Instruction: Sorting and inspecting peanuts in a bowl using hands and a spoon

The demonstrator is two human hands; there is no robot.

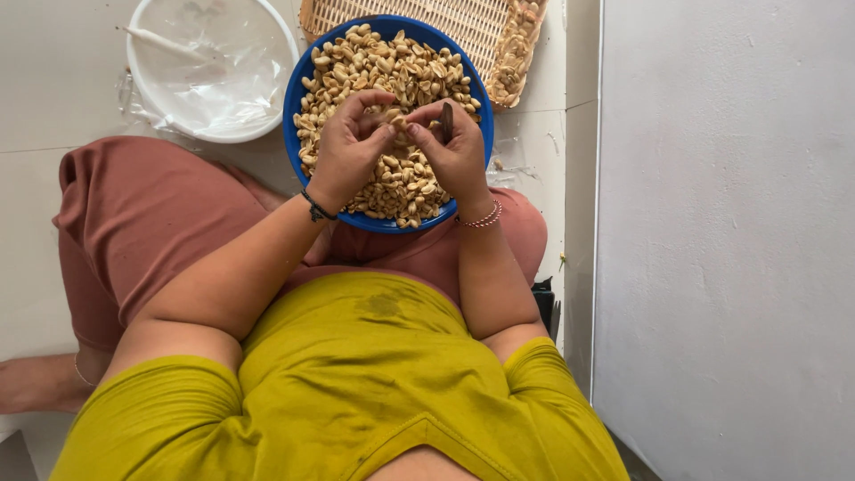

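Head view, looking straight down. Nearest: person in a mustard-yellow shirt (pixel 356 374) and rust-red trousers (pixel 142 214), seated on a pale tiled floor (pixel 44 80). Bare foot at the near left edge.

Both forearms run up from the near side to a blue bowl (pixel 297 134) resting on the lap, near the knees. Bowl is heaped with pale peanuts (pixel 401 67), the pile reaching its rim.

Left hand (pixel 349 147): black band at the wrist, fingers curled, grip narrow, thumb and fingertips pinching 1 peanut (pixel 398 123) over the middle of the bowl.

Right hand (pixel 459 151): pink bead bracelets at the wrist, fingers closed. Fingertips meet the left hand's at the same peanut. A thin dark blade-like tool (pixel 446 120) sticks up between the right fingers; can't tell exactly what it is. So both hands touch, with the peanut between them, just above the pile.

Farther left: white round basin (pixel 138 89) on the floor, lined with clear plastic, a white utensil (pixel 165 43) lying inside. It sits just beside the blue bowl, rims near, can't tell if touching.

Farthest: woven tray (pixel 481 22) behind the bowl, partly covered by it, with more peanuts piled along its right edge.

Right side: plain grey wall (pixel 730 232). A small dark object (pixel 543 298) lies on the floor by the right elbow, too hidden to identify.
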